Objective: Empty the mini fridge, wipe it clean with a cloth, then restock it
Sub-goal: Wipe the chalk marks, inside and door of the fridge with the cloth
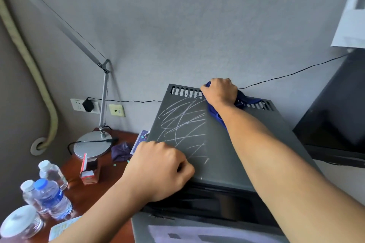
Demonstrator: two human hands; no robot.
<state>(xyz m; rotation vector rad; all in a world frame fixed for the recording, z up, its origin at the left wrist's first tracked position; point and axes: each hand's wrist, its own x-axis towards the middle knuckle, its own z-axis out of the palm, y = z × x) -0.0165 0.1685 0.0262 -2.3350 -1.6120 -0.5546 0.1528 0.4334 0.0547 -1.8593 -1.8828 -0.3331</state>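
Wiping is underway: the right hand [219,90], fingers curled round a crumpled blue cloth [214,113], scrubs the chalk-scribbled dark grey metal mini fridge [223,144] top while the left hand [158,169], fingers curled under, braces its front edge; the scribbles [183,124] leftward likely come next.

Single head view, high and close, facing down and forward over the fridge [227,144] top toward the wall [177,25] (wide-angle).
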